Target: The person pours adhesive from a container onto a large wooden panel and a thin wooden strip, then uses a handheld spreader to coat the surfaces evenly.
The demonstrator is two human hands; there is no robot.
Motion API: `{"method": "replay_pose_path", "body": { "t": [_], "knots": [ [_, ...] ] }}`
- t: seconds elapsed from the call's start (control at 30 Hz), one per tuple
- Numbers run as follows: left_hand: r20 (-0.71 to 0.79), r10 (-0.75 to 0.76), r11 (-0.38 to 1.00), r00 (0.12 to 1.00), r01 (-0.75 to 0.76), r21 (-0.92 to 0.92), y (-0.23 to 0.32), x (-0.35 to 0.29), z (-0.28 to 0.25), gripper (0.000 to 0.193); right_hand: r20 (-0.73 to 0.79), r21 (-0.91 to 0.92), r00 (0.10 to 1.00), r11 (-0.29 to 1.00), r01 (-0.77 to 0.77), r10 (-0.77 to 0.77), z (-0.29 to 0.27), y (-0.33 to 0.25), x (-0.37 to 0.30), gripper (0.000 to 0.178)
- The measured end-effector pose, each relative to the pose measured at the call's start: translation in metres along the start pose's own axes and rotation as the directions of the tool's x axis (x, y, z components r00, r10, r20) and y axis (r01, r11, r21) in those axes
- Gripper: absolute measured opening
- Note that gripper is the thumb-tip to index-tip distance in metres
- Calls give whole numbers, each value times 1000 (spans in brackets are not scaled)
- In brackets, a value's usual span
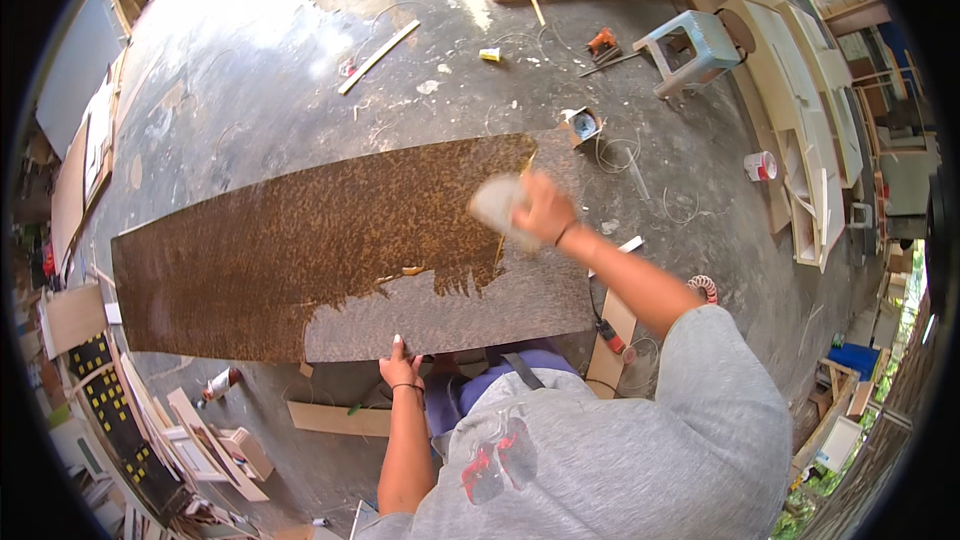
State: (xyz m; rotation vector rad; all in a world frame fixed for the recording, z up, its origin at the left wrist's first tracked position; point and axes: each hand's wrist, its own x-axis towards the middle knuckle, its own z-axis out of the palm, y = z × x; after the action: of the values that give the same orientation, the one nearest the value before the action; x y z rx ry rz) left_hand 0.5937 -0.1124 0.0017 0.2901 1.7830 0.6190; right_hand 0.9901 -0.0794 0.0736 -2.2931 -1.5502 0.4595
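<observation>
Board: broad panel across the frame's centre, reaching left.
Brown coat: covers the left and most of the middle; this part looks done.
Grey area: uncoated at lower middle and right end; seemingly what is left.
Right hand: fingers clamped on the spreader, centre right.
Spreader: pale, blurred, over the coat's right border.
Left hand: at the board's lower edge, one fingertip on top; cannot tell whether the others close beneath.
</observation>
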Motion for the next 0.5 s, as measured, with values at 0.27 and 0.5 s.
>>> {"method": "replay_pose_path", "body": {
  "t": [0.27, 0.5],
  "knots": [
    [-9, 15, 1000, 1000, -15, 14, 6, -11, 5, 41, -31, -116, 986, 980, -164, 162, -7, 19, 23, 38],
    [-19, -5, 1000, 1000, 4, -11, 5, -8, 1, 41, -137, -107, 890, 887, -449, 434, -29, 86, 95, 42]
  ]
}}
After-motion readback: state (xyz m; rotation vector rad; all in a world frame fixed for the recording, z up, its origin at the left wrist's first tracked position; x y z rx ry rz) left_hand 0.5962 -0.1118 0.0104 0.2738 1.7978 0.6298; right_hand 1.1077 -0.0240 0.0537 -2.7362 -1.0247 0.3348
